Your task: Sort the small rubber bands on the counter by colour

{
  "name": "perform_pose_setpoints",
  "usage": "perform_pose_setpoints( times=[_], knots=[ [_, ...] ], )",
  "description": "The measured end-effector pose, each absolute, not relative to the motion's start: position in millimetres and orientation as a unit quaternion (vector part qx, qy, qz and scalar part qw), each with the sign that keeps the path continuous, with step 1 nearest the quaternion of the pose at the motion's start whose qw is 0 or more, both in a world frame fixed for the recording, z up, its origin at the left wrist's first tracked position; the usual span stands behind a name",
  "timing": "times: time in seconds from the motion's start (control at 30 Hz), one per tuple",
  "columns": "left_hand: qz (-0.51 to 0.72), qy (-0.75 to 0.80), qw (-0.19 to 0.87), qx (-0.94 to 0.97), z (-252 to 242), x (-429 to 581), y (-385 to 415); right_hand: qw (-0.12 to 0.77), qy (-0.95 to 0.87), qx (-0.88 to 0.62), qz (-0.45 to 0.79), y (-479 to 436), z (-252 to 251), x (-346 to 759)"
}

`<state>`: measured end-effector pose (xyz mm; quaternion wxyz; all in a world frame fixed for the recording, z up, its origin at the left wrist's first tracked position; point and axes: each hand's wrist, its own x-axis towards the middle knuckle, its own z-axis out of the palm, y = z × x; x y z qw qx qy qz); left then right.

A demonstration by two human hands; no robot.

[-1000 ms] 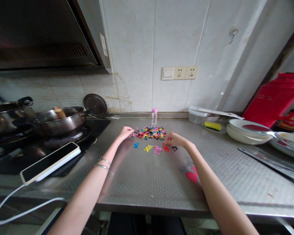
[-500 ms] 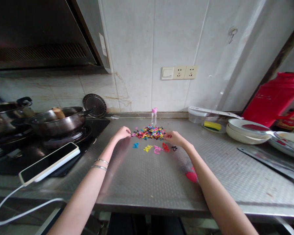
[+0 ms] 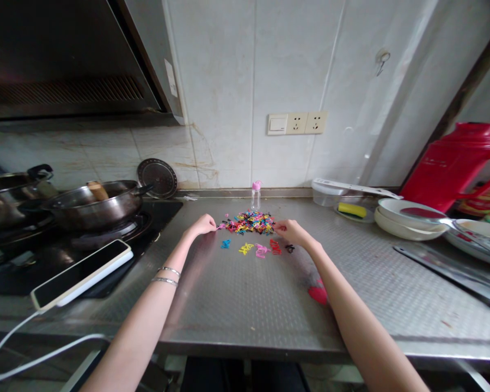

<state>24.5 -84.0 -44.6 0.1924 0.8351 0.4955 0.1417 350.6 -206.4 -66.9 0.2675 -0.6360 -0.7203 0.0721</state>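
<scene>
A pile of small multicoloured rubber bands (image 3: 251,222) lies on the steel counter. At its left edge my left hand (image 3: 204,224) is closed in a pinch, with a pink rubber band (image 3: 220,226) at the fingertips. My right hand (image 3: 291,231) rests at the pile's right edge, fingers curled together; what they hold is too small to make out. In front of the pile sit small separate groups of bands: blue (image 3: 226,244), yellow (image 3: 245,248), pink (image 3: 261,250), red (image 3: 275,247) and black (image 3: 289,249).
Behind the pile stands a clear bottle with a pink top (image 3: 256,196). On the left are a pan (image 3: 98,209) on the stove and a phone (image 3: 81,272) with a cable. Bowls (image 3: 410,226), a cleaver-like blade (image 3: 445,275) and a red thermos (image 3: 453,163) stand right.
Both hands stay nearly in place at the two sides of the pile. The view has shifted very slightly; no band has clearly been moved.
</scene>
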Motion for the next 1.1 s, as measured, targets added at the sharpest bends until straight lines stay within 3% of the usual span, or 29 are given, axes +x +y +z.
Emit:
perform_pose_setpoints(
  times=[0.27, 0.5, 1.1],
  knots=[
    [0.208, 0.381, 0.251, 0.865, -25.7, 62.3, -110.6, 0.232, -0.67, -0.705, 0.031, -211.5, -62.0, 354.6],
    [0.18, 0.275, 0.252, 0.91, -30.1, 116.5, -160.6, 0.208, -0.667, -0.715, 0.038, -214.5, -61.3, 352.7],
    [0.118, 0.265, 0.269, 0.918, -43.6, 124.4, -171.3, 0.191, -0.696, -0.692, 0.029, -211.4, -66.2, 346.2]
  ],
)
